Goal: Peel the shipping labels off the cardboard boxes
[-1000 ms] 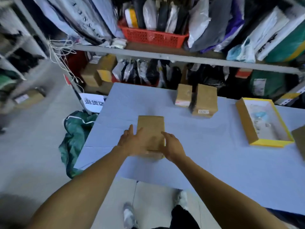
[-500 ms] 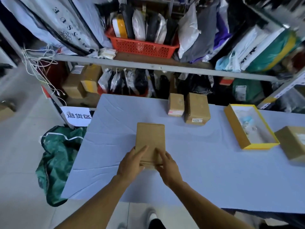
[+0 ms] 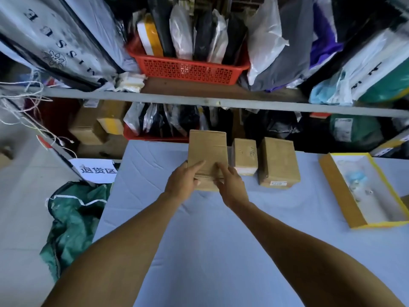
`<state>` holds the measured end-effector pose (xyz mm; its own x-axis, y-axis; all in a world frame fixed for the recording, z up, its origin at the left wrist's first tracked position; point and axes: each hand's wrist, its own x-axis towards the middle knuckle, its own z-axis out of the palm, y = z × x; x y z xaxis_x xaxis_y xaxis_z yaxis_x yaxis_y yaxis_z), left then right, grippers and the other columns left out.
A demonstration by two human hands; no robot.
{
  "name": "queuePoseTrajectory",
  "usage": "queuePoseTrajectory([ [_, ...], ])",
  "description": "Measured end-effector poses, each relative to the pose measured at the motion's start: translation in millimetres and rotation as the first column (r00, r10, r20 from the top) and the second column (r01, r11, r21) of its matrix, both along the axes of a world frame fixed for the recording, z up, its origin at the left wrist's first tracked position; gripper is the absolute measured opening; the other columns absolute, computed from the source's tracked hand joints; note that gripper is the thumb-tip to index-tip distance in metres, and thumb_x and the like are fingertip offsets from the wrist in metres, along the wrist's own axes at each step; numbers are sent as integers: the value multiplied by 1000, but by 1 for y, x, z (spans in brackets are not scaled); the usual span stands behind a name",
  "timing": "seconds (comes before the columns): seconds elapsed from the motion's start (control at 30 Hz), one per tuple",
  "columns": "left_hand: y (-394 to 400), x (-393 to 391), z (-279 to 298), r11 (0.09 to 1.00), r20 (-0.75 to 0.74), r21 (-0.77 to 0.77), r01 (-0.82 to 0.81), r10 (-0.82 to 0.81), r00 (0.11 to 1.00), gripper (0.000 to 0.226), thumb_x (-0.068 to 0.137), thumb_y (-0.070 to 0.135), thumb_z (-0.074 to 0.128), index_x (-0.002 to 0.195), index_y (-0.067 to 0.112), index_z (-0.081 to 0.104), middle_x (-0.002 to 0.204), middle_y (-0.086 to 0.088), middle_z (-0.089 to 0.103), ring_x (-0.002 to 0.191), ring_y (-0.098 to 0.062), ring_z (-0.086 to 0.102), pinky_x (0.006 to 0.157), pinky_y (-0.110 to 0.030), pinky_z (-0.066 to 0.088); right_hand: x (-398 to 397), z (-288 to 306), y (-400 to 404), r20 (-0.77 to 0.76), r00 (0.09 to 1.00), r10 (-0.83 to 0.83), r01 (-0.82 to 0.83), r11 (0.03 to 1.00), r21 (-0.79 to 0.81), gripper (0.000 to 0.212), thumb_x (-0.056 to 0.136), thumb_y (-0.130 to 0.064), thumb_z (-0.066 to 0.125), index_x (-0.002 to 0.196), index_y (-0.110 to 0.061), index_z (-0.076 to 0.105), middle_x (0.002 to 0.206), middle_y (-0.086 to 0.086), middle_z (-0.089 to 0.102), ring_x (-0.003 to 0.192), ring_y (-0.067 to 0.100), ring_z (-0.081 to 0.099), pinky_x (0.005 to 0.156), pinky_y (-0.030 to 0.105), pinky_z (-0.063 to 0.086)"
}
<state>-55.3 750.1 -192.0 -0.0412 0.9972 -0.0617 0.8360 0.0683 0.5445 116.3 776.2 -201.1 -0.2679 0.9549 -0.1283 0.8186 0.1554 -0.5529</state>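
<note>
Head view: both arms outstretched, left hand and right hand gripping near end of cardboard box, thumbs on top, at far edge of blue table.

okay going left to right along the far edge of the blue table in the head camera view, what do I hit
Cardboard box held at its near end by the left hand and the right hand → small cardboard box → larger cardboard box with a small label on its near face → open yellow box.
</note>
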Motion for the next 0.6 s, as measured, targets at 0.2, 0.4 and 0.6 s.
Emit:
queuePoseTrajectory([
  [0.2, 51, -5, -30, 997, 5, -68, 32, -32, 999, 66, 87, 9, 65, 144, 34, 43, 134, -9, 52, 107, -27, 59, 93, -32, 48, -5, -20, 46, 9, 1000, -12, 12, 1000, -17, 35, 91, -20, 60, 125, -22, 50, 124, 8, 55, 101, 32, 59, 81, 40, 52],
  [0.4, 56, -7, -37, 987, 8, -136, 86, -86, 996, 68, 90, 4, 58, 148, 32, 36, 133, -13, 49, 107, -28, 58, 95, -30, 46, 0, -20, 48, 66, 998, 7, -3, 998, -67, 42, 93, -21, 57, 135, -26, 50, 131, 5, 54, 112, 29, 56, 89, 40, 50],
  [0.6, 34, -2, 12, 950, -302, -309, 50, -148, 942, 81, 88, 30, 64, 151, 40, 13, 157, -20, 3, 140, -41, 16, 110, -48, 29, -3, 14, 29, 296, 954, 51, 18, 974, -224, 81, 86, -8, 52, 151, -39, 13, 161, 9, 4, 121, 36, 51, 79, 37, 50],
])
